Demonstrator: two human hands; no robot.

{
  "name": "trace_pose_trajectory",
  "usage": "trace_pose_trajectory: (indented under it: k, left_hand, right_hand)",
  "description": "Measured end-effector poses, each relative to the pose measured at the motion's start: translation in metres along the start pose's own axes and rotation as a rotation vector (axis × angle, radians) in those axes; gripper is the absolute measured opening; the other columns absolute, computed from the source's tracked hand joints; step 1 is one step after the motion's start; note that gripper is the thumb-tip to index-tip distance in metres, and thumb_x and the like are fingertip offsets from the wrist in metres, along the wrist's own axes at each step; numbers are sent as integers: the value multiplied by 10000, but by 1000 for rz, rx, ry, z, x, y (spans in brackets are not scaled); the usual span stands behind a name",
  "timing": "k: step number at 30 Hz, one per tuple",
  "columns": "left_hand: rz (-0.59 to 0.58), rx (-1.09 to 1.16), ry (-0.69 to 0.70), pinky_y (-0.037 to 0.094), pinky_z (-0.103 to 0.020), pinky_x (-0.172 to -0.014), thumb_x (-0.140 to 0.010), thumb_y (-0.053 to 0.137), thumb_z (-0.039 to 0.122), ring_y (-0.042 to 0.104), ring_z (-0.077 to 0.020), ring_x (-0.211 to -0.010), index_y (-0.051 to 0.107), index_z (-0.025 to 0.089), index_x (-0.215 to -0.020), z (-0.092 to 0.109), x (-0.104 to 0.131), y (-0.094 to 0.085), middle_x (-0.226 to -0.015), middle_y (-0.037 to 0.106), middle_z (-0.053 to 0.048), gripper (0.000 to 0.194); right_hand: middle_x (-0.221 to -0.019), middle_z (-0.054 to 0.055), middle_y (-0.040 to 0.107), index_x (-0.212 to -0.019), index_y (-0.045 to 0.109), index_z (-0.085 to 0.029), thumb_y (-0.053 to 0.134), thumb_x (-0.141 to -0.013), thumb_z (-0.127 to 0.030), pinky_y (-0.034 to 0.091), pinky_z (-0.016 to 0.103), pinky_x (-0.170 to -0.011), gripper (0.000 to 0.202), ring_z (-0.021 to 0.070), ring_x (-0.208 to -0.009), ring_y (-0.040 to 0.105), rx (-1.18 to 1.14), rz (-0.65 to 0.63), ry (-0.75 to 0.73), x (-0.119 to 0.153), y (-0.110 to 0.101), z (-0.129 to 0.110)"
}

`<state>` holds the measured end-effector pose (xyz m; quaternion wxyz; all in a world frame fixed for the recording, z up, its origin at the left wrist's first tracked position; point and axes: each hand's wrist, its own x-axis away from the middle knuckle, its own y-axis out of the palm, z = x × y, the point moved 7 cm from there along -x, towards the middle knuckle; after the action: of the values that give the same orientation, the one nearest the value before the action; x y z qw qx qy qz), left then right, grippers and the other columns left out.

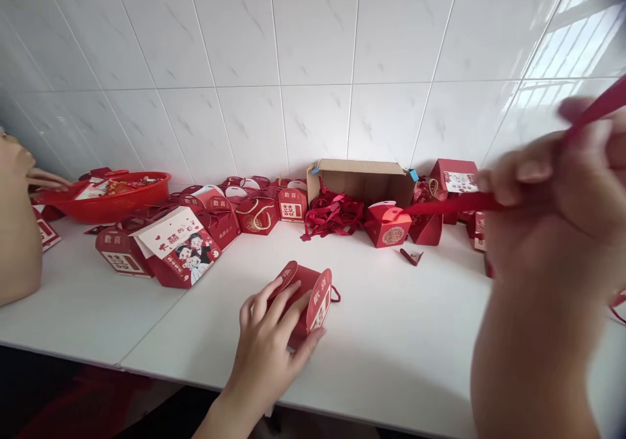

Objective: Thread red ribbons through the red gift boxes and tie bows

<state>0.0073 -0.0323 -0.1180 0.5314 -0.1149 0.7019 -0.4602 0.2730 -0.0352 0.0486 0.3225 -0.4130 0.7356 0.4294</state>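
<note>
On the white table, my left hand (271, 331) grips a small red paper gift box (320, 299), its fingers over the top and the thumb along the near side. The box has rounded end panels with gold characters, and a dark red cord loop sticks out at its right. Raised close to the camera, my right hand (562, 184) is blurred and closed around a red ribbon (452, 204). That ribbon stretches left towards a small red box with a gold pattern (391, 227) and also runs off to the upper right.
Behind stands an open cardboard box (362, 171), with a heap of red ribbons (335, 214) spilling out. Several red gift boxes (180, 246) line the left and back. Another person's arm (19, 224) is by a red basin (117, 201). A small red piece (411, 256) lies loose.
</note>
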Motion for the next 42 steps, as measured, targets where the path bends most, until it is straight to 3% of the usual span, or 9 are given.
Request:
trace_pose_trajectory:
  k: [1,3,5,7,12,16,27,36,42]
  left_hand:
    - [-12,-3,-19,328,-478,-934,-839,585,393,458,-346,-1208,594,223,-1192,0,-2,0,-1251,625,-97,392]
    - [-42,0,-56,314,-488,-942,-856,556,380,443,-350,-1223,603,228,-1183,1,-5,-4,-1246,629,-92,364]
    - [-47,10,-82,288,-503,-961,-883,507,326,422,-346,-1247,615,245,-1159,1,-12,-13,-1238,636,-74,307]
    - [-19,32,-106,274,-505,-984,-904,445,253,411,-326,-1262,613,257,-1152,-1,-22,-24,-1218,649,-56,300]
    - [28,111,-124,341,-467,-993,-886,458,231,456,-288,-1215,657,258,-1039,-10,-47,-39,-1127,675,-43,253]
    - [-28,114,-96,352,-492,-961,-857,517,233,477,-304,-1189,698,284,-936,-9,-54,-33,-1116,676,-33,204]
    - [-37,91,-117,325,-523,-957,-832,531,203,491,-314,-1172,692,269,-917,-4,-46,-28,-1105,691,-34,194]
    - [-35,94,-118,334,-501,-939,-851,532,249,496,-308,-1167,705,271,-908,-3,-48,-27,-1096,696,-38,184]
    - [-19,83,-118,328,-493,-931,-850,547,291,516,-306,-1142,708,267,-904,-3,-47,-24,-1070,705,-43,172]
  right_hand:
    - [-775,2,547,-946,636,-271,549,-890,-247,373,267,-511,106,105,-566,485,44,-64,24,2,-1,-11]
    - [-683,-6,540,-961,631,-266,581,-869,-253,321,248,-431,105,107,-520,470,154,-367,139,12,13,-10]
    - [-620,-21,539,-955,604,-251,574,-859,-250,305,228,-389,100,106,-485,464,266,-756,318,35,36,13]
    - [-597,-33,552,-932,562,-240,530,-860,-224,320,218,-382,79,104,-467,460,384,-1052,486,60,53,41]
    - [-648,-19,622,-902,515,-226,486,-832,-186,357,215,-433,85,111,-518,507,504,-1319,646,95,78,74]
    - [-671,-14,624,-936,504,-226,460,-828,-191,326,216,-425,122,101,-478,468,542,-1389,651,107,82,72]
    - [-601,-4,622,-885,488,-212,418,-808,-141,384,220,-463,126,133,-540,546,507,-1397,739,110,81,76]
    - [-620,3,623,-915,514,-207,443,-809,-169,405,234,-479,134,136,-536,559,471,-1323,823,110,77,80]
    - [-578,-4,604,-890,481,-208,423,-784,-117,411,248,-488,151,147,-511,570,484,-1387,855,115,80,77]
